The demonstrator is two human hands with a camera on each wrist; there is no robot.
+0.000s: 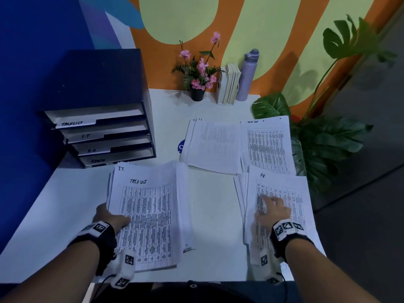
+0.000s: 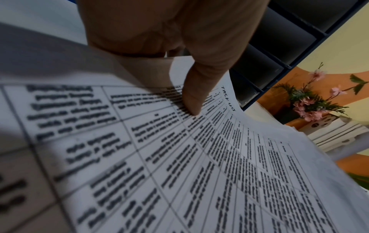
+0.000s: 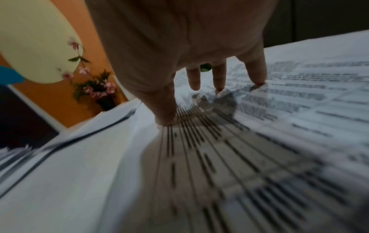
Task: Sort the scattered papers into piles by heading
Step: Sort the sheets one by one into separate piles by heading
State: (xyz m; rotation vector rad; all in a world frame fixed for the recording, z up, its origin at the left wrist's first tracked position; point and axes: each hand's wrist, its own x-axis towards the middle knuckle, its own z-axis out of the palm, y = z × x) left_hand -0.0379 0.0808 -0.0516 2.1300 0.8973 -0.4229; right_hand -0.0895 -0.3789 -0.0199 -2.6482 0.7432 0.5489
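Left hand: your left hand (image 1: 109, 217) pinches the unsorted stack (image 1: 148, 217), thumb on the top "TASK LIST" sheet, fingers hidden beneath, likely so 1 sheet can be peeled off.
Right hand: your right hand (image 1: 272, 209) lies with fingers spread and straight on the HR pile (image 1: 282, 193), gripping nothing, probably flattening it.
Sorted piles: 3 on the white table (image 1: 214, 215); the IT pile (image 1: 214, 143) and the Task List pile (image 1: 267, 145) lie behind HR.
Materials: thin, floppy printed sheets with grid tables; edges fan unevenly.
Tray rack: dark labelled tray rack (image 1: 105, 127), far left.
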